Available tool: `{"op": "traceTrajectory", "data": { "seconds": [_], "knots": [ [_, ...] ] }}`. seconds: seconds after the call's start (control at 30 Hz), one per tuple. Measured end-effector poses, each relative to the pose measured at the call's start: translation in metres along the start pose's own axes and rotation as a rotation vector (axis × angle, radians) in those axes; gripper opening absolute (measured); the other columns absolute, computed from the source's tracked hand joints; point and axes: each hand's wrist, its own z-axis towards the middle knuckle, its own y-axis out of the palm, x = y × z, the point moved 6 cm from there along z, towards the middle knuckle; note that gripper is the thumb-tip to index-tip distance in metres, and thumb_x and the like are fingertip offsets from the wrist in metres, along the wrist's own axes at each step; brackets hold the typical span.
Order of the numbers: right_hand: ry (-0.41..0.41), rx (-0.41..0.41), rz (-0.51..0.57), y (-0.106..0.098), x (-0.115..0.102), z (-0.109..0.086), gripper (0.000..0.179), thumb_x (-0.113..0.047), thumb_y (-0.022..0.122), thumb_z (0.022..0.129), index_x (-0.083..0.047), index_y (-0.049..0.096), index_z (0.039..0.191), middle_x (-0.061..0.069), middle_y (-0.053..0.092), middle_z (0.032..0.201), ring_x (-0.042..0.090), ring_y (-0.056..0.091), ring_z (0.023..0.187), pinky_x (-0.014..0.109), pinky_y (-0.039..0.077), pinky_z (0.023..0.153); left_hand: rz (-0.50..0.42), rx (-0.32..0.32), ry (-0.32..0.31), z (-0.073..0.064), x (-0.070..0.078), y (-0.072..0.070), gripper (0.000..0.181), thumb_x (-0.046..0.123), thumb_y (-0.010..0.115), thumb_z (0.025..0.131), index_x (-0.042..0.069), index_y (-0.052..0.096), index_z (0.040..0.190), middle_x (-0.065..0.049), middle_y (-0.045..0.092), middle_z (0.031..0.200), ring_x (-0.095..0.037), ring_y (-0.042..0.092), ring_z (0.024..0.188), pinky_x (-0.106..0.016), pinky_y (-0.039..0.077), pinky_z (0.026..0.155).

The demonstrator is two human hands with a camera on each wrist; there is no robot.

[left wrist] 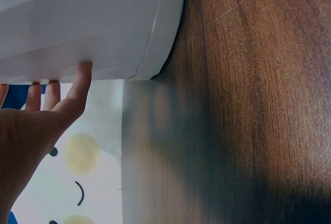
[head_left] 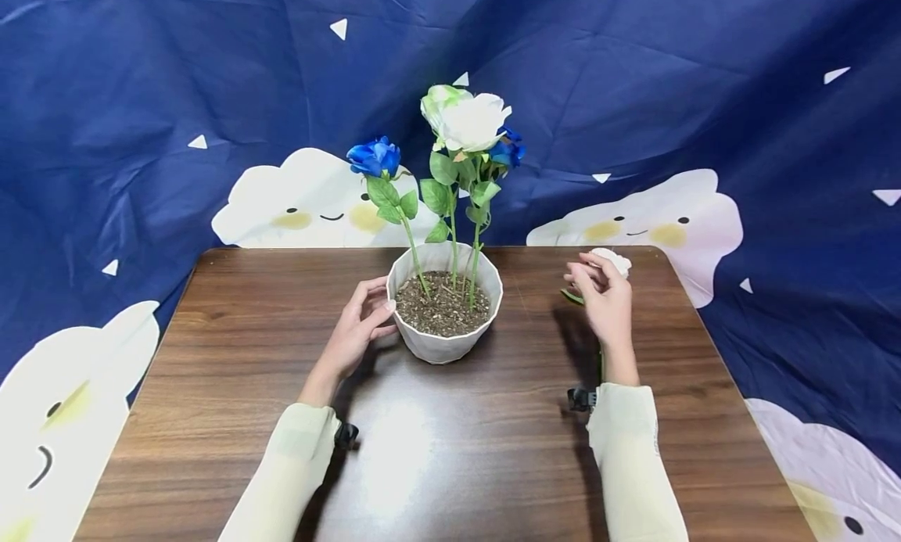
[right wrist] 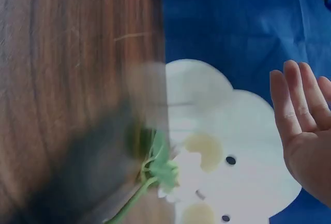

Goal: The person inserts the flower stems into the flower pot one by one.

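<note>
A white faceted flowerpot (head_left: 439, 348) filled with dark soil (head_left: 439, 311) stands on the table. My left hand (head_left: 359, 319) touches its left side, fingertips against the wall and thumb near the rim; the left wrist view shows these fingers loosely extended. Upright in the soil are a white rose (head_left: 475, 122), a blue rose (head_left: 375, 157) and, partly hidden behind the white bloom, another blue rose (head_left: 514, 149). Over the table's right side, my right hand (head_left: 607, 299) holds nothing, its fingers extended. Beneath it lies a white flower (head_left: 618, 262) with a green stem (right wrist: 126, 208), partly hidden by the hand.
The brown wooden table (head_left: 239, 354) ends at its back edge just behind the pot. A blue cloth (head_left: 598, 73) with white clouds and triangles hangs behind and around it. Each wrist wears a small black camera.
</note>
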Motion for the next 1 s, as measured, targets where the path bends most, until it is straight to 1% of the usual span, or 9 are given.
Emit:
{"op": "traceTrajectory", "data": {
  "seconds": [0.13,0.2,0.33,0.4,0.5,0.6,0.73,0.87,1.0],
  "knots": [
    [0.052,0.044,0.059,-0.016,0.013,0.000,0.021,0.005,0.062,0.097,0.003,0.064,0.118,0.005,0.076,0.094,0.011,0.072,0.077,0.022,0.060,0.068,-0.005,0.001,0.005,0.000,-0.001,0.001,0.048,0.009,0.055,0.102,0.004,0.039,0.147,-0.025,0.044,0.145,-0.036,0.049,0.130,-0.057,0.052,0.096],
    [0.093,0.064,0.079,-0.024,0.017,0.000,0.018,0.003,0.062,0.098,-0.002,0.065,0.115,0.006,0.076,0.093,0.012,0.072,0.076,0.024,0.061,0.066,-0.005,0.005,0.009,0.001,-0.001,0.000,0.048,0.009,0.056,0.102,0.005,0.039,0.147,-0.025,0.044,0.145,-0.036,0.049,0.130,-0.056,0.053,0.095],
    [0.181,0.099,0.088,-0.042,0.028,0.001,0.013,-0.002,0.060,0.100,-0.010,0.065,0.109,0.004,0.076,0.089,0.011,0.071,0.073,0.025,0.061,0.062,-0.003,0.004,0.012,0.001,0.000,0.001,0.049,0.009,0.056,0.102,0.003,0.038,0.147,-0.026,0.043,0.145,-0.037,0.049,0.130,-0.054,0.054,0.094],
    [0.237,0.107,0.082,-0.049,0.033,0.000,0.010,-0.005,0.059,0.101,-0.010,0.064,0.108,0.002,0.075,0.086,0.009,0.070,0.070,0.025,0.061,0.062,-0.004,0.004,0.009,0.001,0.001,0.000,0.049,0.009,0.056,0.102,0.003,0.038,0.147,-0.026,0.043,0.145,-0.038,0.048,0.131,-0.054,0.054,0.095],
    [0.309,0.097,0.059,-0.058,0.043,-0.005,0.007,-0.010,0.058,0.103,-0.009,0.062,0.108,-0.001,0.074,0.084,0.008,0.070,0.071,0.024,0.061,0.062,-0.001,0.002,0.001,0.001,0.000,0.000,0.049,0.009,0.056,0.102,0.003,0.038,0.147,-0.025,0.044,0.145,-0.039,0.047,0.131,-0.053,0.054,0.095],
    [0.368,0.104,0.035,-0.066,0.054,-0.012,0.007,-0.015,0.059,0.103,-0.010,0.062,0.107,-0.003,0.073,0.083,0.009,0.071,0.073,0.024,0.060,0.063,0.002,-0.002,-0.004,0.001,-0.001,0.000,0.049,0.009,0.055,0.103,0.002,0.038,0.147,-0.026,0.043,0.146,-0.039,0.047,0.132,-0.052,0.054,0.095],
    [0.456,0.151,0.020,-0.076,0.071,-0.021,0.006,-0.017,0.059,0.103,-0.011,0.061,0.105,-0.002,0.073,0.082,0.010,0.071,0.072,0.024,0.060,0.063,-0.001,-0.001,-0.002,0.001,0.000,0.001,0.048,0.008,0.055,0.102,0.002,0.038,0.147,-0.026,0.043,0.146,-0.039,0.047,0.132,-0.053,0.054,0.095],
    [0.525,0.184,-0.025,-0.086,0.084,-0.028,0.012,-0.017,0.060,0.103,-0.007,0.059,0.109,-0.008,0.072,0.078,0.008,0.069,0.071,0.024,0.060,0.060,-0.005,-0.002,0.001,0.001,0.000,0.001,0.048,0.008,0.055,0.102,0.002,0.038,0.147,-0.026,0.043,0.146,-0.038,0.047,0.132,-0.053,0.053,0.095],
    [0.583,0.152,-0.083,-0.090,0.093,-0.031,0.019,-0.018,0.063,0.102,-0.004,0.057,0.113,-0.013,0.070,0.077,0.007,0.068,0.075,0.024,0.060,0.062,-0.003,-0.001,0.003,0.001,-0.002,0.001,0.048,0.008,0.055,0.103,0.001,0.037,0.147,-0.026,0.043,0.146,-0.039,0.046,0.132,-0.052,0.054,0.094]
  ]
}}
